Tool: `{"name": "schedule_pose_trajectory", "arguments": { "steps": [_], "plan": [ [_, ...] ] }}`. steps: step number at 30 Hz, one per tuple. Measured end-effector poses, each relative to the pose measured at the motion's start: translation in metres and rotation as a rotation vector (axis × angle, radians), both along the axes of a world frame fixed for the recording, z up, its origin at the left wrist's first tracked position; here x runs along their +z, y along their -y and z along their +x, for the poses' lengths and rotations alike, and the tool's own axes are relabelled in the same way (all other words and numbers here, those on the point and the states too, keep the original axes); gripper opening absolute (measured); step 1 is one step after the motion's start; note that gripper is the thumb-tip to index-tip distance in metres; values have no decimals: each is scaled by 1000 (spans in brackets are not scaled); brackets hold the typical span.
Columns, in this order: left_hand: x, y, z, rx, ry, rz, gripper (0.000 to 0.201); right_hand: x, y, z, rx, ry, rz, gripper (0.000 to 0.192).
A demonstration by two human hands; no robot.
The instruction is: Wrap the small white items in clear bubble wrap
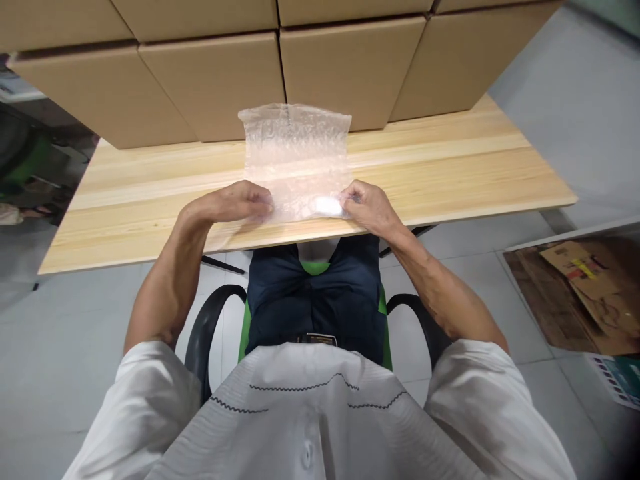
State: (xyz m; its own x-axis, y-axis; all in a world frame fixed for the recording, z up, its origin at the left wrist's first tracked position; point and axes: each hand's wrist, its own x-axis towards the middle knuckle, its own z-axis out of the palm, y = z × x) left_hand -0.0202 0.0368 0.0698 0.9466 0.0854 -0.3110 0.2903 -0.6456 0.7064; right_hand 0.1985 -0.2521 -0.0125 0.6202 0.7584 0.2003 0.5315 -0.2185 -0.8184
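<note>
A sheet of clear bubble wrap lies on the wooden table in front of me, its far end standing up against the cardboard boxes. At its near left corner my left hand is closed, pinching the edge. My right hand pinches the near right corner the same way. Close to the right fingertips, a bright white shiny patch shows at the near edge of the wrap; whether it is an object or glare I cannot make out.
Stacked cardboard boxes line the back of the wooden table. The table's front edge runs just above my lap. Black chair armrests flank me. Flattened cardboard lies on the floor at the right.
</note>
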Motion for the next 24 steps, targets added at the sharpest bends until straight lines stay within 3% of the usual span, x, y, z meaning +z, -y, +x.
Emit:
{"name": "schedule_pose_trajectory", "arguments": {
  "steps": [9,11,14,17,19,21,24],
  "plan": [
    [-23,-25,-30,269,71,-87,28,-2,-5,3,-44,51,-20,3],
    [-22,-26,-32,310,63,-10,22,0,-6,2,-54,53,-37,6],
    [-16,-19,-36,319,48,299,13,7,-7,-2,-54,49,-54,11],
    [-8,10,-40,318,211,689,29,13,-8,-10,-43,41,-62,14],
    [-10,40,-38,283,380,856,46,17,-10,-16,-37,33,-72,15],
    [-21,74,-30,175,511,923,52,20,-13,-23,-39,32,-88,15],
    [-51,116,-13,-91,620,876,57,23,-17,-29,-40,38,-109,16]
  ]
}}
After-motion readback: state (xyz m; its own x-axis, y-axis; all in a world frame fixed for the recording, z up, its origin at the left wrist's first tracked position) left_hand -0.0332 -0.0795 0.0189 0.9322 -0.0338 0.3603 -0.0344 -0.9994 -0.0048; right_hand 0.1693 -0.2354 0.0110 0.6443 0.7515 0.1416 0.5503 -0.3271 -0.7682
